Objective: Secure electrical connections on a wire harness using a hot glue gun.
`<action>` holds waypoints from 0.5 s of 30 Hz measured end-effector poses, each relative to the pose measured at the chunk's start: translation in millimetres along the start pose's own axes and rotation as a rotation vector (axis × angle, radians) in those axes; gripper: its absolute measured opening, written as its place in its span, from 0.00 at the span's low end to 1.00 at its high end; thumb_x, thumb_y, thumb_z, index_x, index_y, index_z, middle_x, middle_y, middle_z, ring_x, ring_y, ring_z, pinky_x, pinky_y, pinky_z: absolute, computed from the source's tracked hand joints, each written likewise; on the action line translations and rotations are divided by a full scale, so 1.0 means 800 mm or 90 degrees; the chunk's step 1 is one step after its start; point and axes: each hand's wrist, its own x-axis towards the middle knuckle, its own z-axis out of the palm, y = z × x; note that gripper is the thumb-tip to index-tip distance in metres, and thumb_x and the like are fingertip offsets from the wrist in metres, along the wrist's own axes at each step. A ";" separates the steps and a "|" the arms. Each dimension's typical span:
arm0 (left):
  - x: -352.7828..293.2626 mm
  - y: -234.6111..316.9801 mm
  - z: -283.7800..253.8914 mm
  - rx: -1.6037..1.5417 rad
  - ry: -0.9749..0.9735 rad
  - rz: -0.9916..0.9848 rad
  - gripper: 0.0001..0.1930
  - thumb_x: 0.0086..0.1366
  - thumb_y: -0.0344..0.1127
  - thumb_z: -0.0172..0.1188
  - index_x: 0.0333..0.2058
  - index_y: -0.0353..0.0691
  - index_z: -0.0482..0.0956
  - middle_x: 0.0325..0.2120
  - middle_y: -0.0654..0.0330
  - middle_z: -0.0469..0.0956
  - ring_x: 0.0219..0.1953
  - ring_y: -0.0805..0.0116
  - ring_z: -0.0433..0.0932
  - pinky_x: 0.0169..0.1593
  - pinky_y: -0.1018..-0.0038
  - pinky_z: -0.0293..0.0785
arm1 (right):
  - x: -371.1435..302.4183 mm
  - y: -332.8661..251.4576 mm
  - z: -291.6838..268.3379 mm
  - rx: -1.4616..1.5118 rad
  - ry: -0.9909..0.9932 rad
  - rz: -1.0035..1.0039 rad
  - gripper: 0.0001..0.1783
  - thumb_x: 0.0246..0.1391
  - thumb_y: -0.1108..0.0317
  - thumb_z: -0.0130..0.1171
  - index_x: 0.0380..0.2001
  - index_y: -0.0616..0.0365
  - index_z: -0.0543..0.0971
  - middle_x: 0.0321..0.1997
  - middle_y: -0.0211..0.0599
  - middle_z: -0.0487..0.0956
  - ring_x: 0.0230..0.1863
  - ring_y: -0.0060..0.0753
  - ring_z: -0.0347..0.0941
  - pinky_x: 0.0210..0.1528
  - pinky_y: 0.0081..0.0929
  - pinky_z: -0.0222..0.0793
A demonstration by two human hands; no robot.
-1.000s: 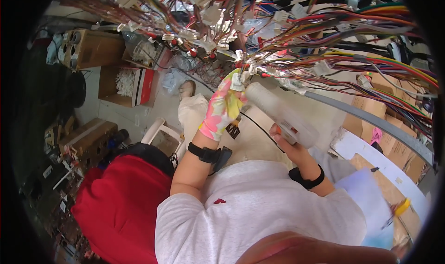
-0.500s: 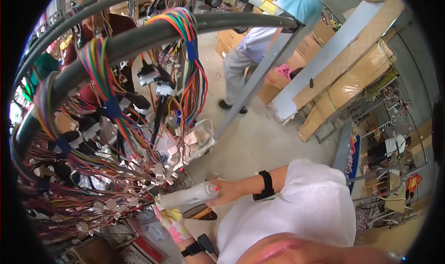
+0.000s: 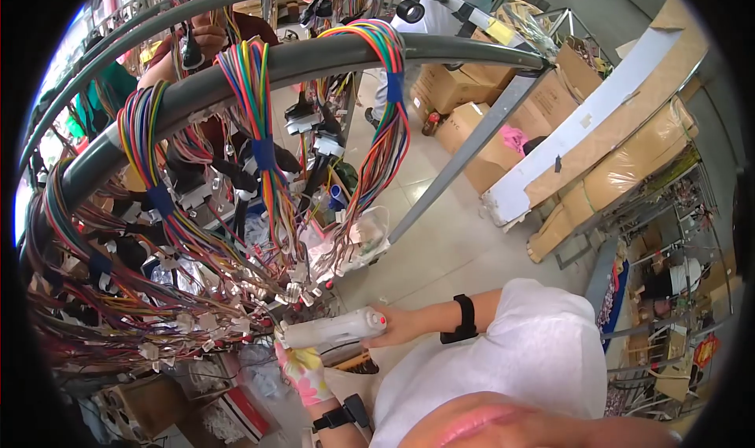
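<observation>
My right hand (image 3: 388,326) is bare and closed around the right end of a white cylindrical tool (image 3: 334,328), which has a small red spot on its end. The tool lies nearly level, its other end pointing left to the hanging wires. Below that end, my left hand (image 3: 301,371) wears a flowered glove, its fingers drawn together; what they hold is too small to make out. Close by hang ends of coloured wire harnesses with white connectors (image 3: 295,292). Blue bands tie the bundles (image 3: 263,153) draped over a dark curved rail (image 3: 314,61).
A grey slanted post (image 3: 464,161) stands beyond my hands. Open cardboard boxes (image 3: 468,134) and long wrapped cartons (image 3: 617,173) are at the far right. Another person's hand (image 3: 208,35) shows behind the rail. More boxes (image 3: 149,401) sit low at left.
The view has shifted, so the rail and bundles appear farther right and lower. The person in the light blue cap is now mostly out of view. My hands stay together at the white tool.
</observation>
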 end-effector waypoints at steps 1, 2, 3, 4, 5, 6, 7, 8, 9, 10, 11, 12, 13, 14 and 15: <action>0.000 -0.002 0.001 -0.004 -0.005 -0.003 0.22 0.68 0.45 0.51 0.55 0.39 0.71 0.49 0.58 0.77 0.50 0.63 0.76 0.57 0.65 0.68 | 0.001 0.009 0.000 0.013 -0.008 -0.027 0.28 0.50 0.62 0.67 0.50 0.61 0.68 0.43 0.37 0.77 0.46 0.28 0.72 0.50 0.27 0.68; -0.003 -0.003 0.004 -0.004 -0.001 0.001 0.22 0.68 0.45 0.51 0.55 0.39 0.71 0.49 0.58 0.77 0.50 0.63 0.76 0.57 0.65 0.68 | 0.002 0.009 0.001 0.026 -0.021 -0.052 0.27 0.51 0.63 0.66 0.50 0.61 0.68 0.44 0.37 0.77 0.46 0.27 0.72 0.51 0.27 0.68; -0.005 -0.004 0.007 -0.009 -0.003 0.009 0.22 0.68 0.44 0.51 0.56 0.39 0.70 0.50 0.58 0.77 0.50 0.64 0.75 0.57 0.66 0.69 | 0.001 0.009 0.002 0.029 -0.028 -0.051 0.27 0.51 0.63 0.66 0.50 0.61 0.68 0.44 0.37 0.77 0.46 0.27 0.72 0.51 0.27 0.68; -0.008 -0.006 0.012 -0.013 -0.005 0.018 0.22 0.68 0.43 0.51 0.57 0.39 0.69 0.50 0.57 0.76 0.51 0.64 0.75 0.57 0.68 0.69 | 0.001 0.008 0.000 0.021 -0.030 -0.030 0.26 0.52 0.64 0.66 0.51 0.60 0.69 0.46 0.36 0.77 0.47 0.27 0.72 0.52 0.27 0.68; -0.013 -0.008 0.021 -0.016 0.006 0.029 0.22 0.68 0.43 0.51 0.57 0.39 0.69 0.50 0.57 0.76 0.51 0.64 0.75 0.57 0.68 0.69 | 0.001 0.006 0.000 0.013 -0.039 -0.007 0.25 0.52 0.65 0.65 0.52 0.60 0.70 0.47 0.36 0.77 0.48 0.27 0.72 0.52 0.27 0.68; -0.018 -0.010 0.031 0.008 0.056 0.070 0.22 0.69 0.43 0.50 0.58 0.40 0.69 0.52 0.58 0.75 0.51 0.65 0.74 0.56 0.69 0.69 | 0.002 0.012 0.001 0.020 -0.056 -0.001 0.25 0.52 0.65 0.65 0.52 0.60 0.70 0.47 0.36 0.77 0.48 0.27 0.72 0.52 0.27 0.68; -0.021 -0.011 0.037 0.031 0.109 0.113 0.22 0.69 0.43 0.50 0.58 0.40 0.68 0.53 0.58 0.74 0.52 0.66 0.74 0.56 0.70 0.69 | 0.004 0.022 0.000 -0.046 -0.052 -0.036 0.23 0.53 0.67 0.64 0.51 0.59 0.71 0.48 0.36 0.77 0.48 0.28 0.72 0.52 0.27 0.68; -0.021 -0.006 0.014 0.058 0.073 0.101 0.22 0.69 0.42 0.49 0.59 0.41 0.67 0.54 0.59 0.73 0.53 0.67 0.73 0.56 0.70 0.70 | 0.007 0.029 0.006 -0.107 -0.063 -0.073 0.21 0.53 0.69 0.63 0.51 0.58 0.73 0.48 0.36 0.78 0.48 0.29 0.73 0.52 0.27 0.68; -0.023 0.002 -0.011 0.084 0.045 0.091 0.23 0.69 0.42 0.49 0.60 0.42 0.66 0.55 0.60 0.72 0.54 0.68 0.72 0.56 0.70 0.70 | 0.007 0.028 0.009 -0.084 -0.070 -0.079 0.21 0.53 0.67 0.62 0.51 0.59 0.74 0.48 0.39 0.78 0.49 0.32 0.73 0.54 0.29 0.68; -0.023 -0.001 0.001 0.102 0.089 0.103 0.23 0.69 0.44 0.49 0.59 0.42 0.67 0.50 0.61 0.75 0.47 0.71 0.75 0.47 0.73 0.72 | 0.006 0.026 0.006 -0.063 -0.075 -0.078 0.22 0.54 0.65 0.61 0.51 0.60 0.74 0.48 0.41 0.79 0.50 0.36 0.74 0.55 0.30 0.67; -0.022 0.000 0.013 0.117 0.147 0.128 0.22 0.69 0.45 0.48 0.59 0.43 0.68 0.45 0.61 0.78 0.40 0.74 0.77 0.38 0.77 0.75 | 0.010 0.004 0.008 -0.024 -0.086 -0.022 0.21 0.54 0.68 0.60 0.51 0.60 0.74 0.49 0.40 0.78 0.51 0.34 0.73 0.55 0.29 0.67; -0.022 0.001 0.014 0.088 0.119 0.127 0.23 0.69 0.45 0.48 0.59 0.43 0.67 0.47 0.62 0.78 0.39 0.76 0.77 0.36 0.79 0.74 | 0.013 -0.015 0.007 0.008 -0.099 0.038 0.20 0.54 0.71 0.59 0.52 0.60 0.74 0.50 0.39 0.77 0.52 0.32 0.73 0.55 0.28 0.67; -0.020 0.001 0.015 0.059 0.090 0.131 0.23 0.69 0.44 0.48 0.60 0.43 0.66 0.48 0.63 0.77 0.38 0.78 0.76 0.34 0.80 0.73 | 0.013 -0.009 0.003 -0.066 -0.107 -0.007 0.20 0.55 0.72 0.58 0.52 0.59 0.74 0.51 0.38 0.77 0.53 0.32 0.72 0.55 0.28 0.67; -0.017 -0.001 0.029 0.075 0.077 0.147 0.23 0.69 0.43 0.49 0.60 0.43 0.65 0.51 0.63 0.75 0.38 0.77 0.76 0.34 0.81 0.73 | 0.013 0.000 -0.002 -0.136 -0.110 -0.056 0.20 0.55 0.74 0.57 0.53 0.59 0.74 0.52 0.37 0.76 0.54 0.31 0.71 0.55 0.28 0.67; -0.016 -0.002 0.042 0.097 0.064 0.156 0.24 0.69 0.43 0.49 0.61 0.42 0.64 0.53 0.62 0.73 0.39 0.76 0.76 0.34 0.82 0.73 | 0.013 -0.005 -0.004 -0.085 -0.120 -0.059 0.22 0.55 0.74 0.55 0.54 0.58 0.72 0.54 0.38 0.75 0.55 0.32 0.71 0.56 0.30 0.67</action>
